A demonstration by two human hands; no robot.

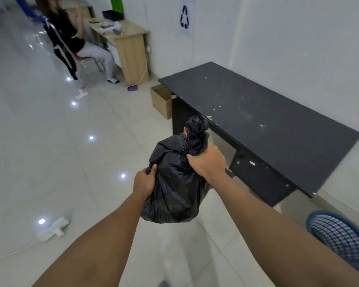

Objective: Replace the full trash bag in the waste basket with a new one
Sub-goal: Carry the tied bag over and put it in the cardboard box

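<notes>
Tiled floor (71,141) lay below your hands.
Right hand (207,160) clamped the trash bag (174,193) neck closed; left hand (144,181) gripped its side, steadying.

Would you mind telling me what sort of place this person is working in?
Most likely an office: a long black desk, a wooden desk with a seated person at it, and a recycling sign.
</notes>
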